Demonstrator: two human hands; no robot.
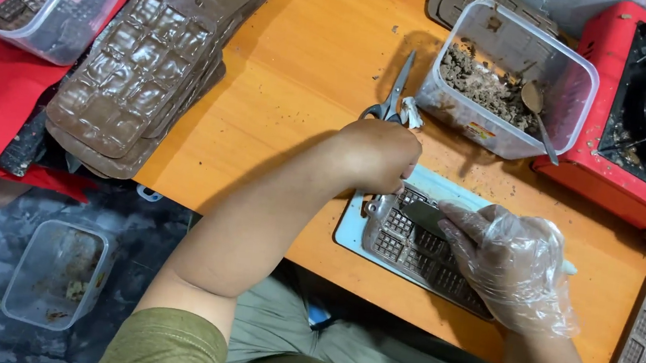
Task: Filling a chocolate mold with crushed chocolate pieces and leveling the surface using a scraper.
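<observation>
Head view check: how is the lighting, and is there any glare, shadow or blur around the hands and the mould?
Head view: bright, even light on the orange table; soft shadow beside the left hand and forearm; sheen on the gloved right hand and the clear tub; chocolate mould sharp; edges bend slightly, as with a wide lens.

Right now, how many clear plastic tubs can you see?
3. One tub of dark squares sits top left on the red cloth; one tub of brown crumbs and a spoon stands beside the red stove; one nearly empty tub lies on the floor, lower left. More may sit off-frame.
</observation>
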